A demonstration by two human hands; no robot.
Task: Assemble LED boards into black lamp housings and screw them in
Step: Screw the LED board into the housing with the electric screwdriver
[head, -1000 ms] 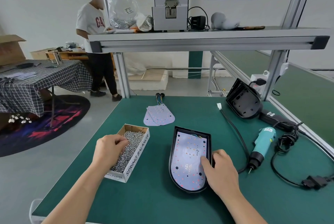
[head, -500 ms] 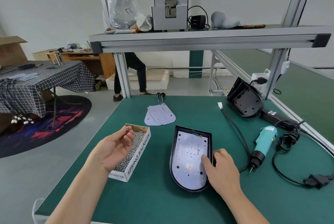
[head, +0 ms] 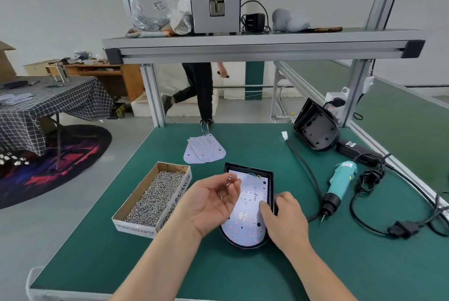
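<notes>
Left hand, now off the screw box and above the board, pinches a screw; right hand presses the board flat in its housing; screwing-in looks next.

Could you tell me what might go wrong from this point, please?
1. The left hand holds small screws at its fingertips above the LED board; one could slip and fall into the black housing.
2. The right hand presses the board down; if it leaves to fetch the electric screwdriver, the board may shift.
3. The coiled black cable beside the screwdriver might snag when it is lifted.
</notes>
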